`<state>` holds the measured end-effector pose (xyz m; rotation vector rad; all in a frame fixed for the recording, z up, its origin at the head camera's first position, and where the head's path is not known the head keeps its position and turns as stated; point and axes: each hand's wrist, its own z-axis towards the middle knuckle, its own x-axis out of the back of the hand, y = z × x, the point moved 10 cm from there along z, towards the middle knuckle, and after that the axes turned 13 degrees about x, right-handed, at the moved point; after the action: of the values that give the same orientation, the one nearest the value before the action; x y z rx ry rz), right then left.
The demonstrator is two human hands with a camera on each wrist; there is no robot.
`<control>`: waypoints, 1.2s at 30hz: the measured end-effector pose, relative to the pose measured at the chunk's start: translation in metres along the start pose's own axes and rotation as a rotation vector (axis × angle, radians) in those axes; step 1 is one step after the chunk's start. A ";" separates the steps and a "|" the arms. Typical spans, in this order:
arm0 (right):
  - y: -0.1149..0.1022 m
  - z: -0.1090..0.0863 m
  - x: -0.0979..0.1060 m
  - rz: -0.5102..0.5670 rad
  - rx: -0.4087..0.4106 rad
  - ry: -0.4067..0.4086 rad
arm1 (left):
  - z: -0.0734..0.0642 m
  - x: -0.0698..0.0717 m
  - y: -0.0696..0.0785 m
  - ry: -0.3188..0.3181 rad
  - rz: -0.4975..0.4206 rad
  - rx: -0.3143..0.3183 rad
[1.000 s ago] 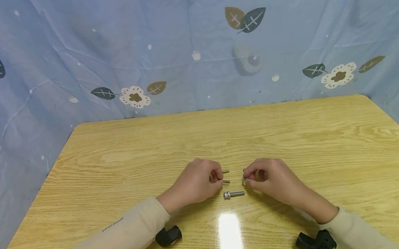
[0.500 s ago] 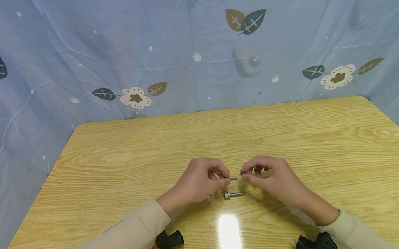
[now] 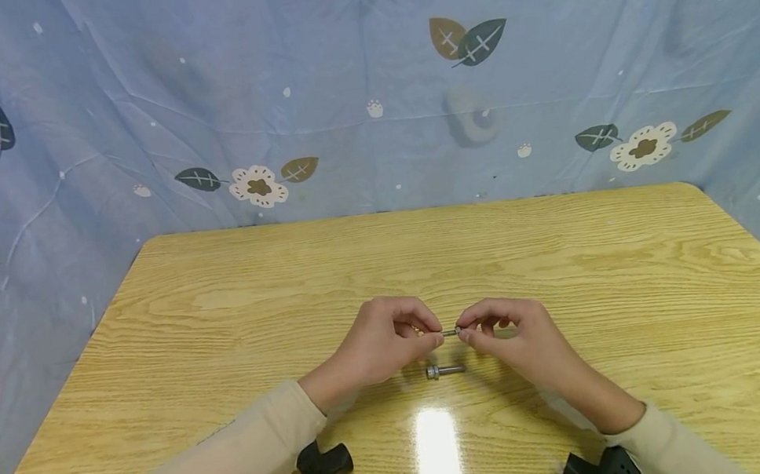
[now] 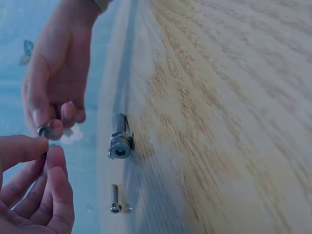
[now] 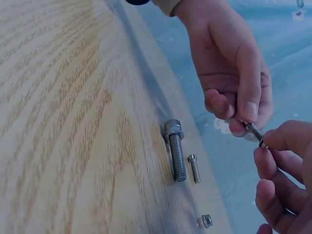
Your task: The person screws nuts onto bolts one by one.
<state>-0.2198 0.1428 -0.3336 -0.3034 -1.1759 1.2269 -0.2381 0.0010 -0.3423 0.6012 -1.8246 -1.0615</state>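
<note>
My left hand pinches a small metal bolt near its head, with the threaded shank pointing right. Between thumb and forefinger, my right hand grips a small nut right at the bolt's tip. In the left wrist view the nut shows at the right hand's fingertips. Below both hands lies a larger socket-head bolt with a nut on it close to its head. Beside that, a second small bolt and a loose small nut lie on the table.
The wooden table extends around the hands, with a blue patterned cloth hanging behind it. A black wrist mount is by the left forearm, another by the right. Light glares off the table in front.
Both hands have lifted their parts off the table and come closer together. The left brought the small bolt rightward; the right brought the nut to its tip. The larger bolt stayed put.
</note>
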 end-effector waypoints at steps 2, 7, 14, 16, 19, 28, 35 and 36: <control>0.000 0.000 0.000 0.008 0.002 0.001 | 0.000 0.000 0.000 -0.010 -0.031 -0.002; -0.001 -0.001 0.000 0.008 0.007 0.003 | 0.000 -0.002 -0.001 -0.031 -0.079 0.010; -0.005 -0.002 0.001 -0.012 0.038 0.023 | 0.000 -0.002 0.000 -0.054 -0.124 0.030; -0.008 -0.002 0.002 -0.025 0.065 0.031 | 0.000 -0.002 0.000 -0.057 -0.134 0.032; -0.011 -0.002 0.002 -0.032 0.091 0.042 | -0.001 -0.002 0.000 -0.054 -0.146 0.031; -0.006 -0.004 0.000 -0.027 0.040 0.042 | -0.003 0.003 0.003 0.035 -0.087 -0.011; -0.004 -0.005 -0.002 -0.020 0.010 0.033 | -0.004 0.003 0.004 0.064 -0.084 -0.040; -0.004 -0.005 -0.002 -0.017 0.009 0.033 | -0.004 0.003 0.003 0.065 -0.087 -0.037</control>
<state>-0.2130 0.1415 -0.3338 -0.3055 -1.1422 1.2081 -0.2359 -0.0014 -0.3376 0.6902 -1.7325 -1.1177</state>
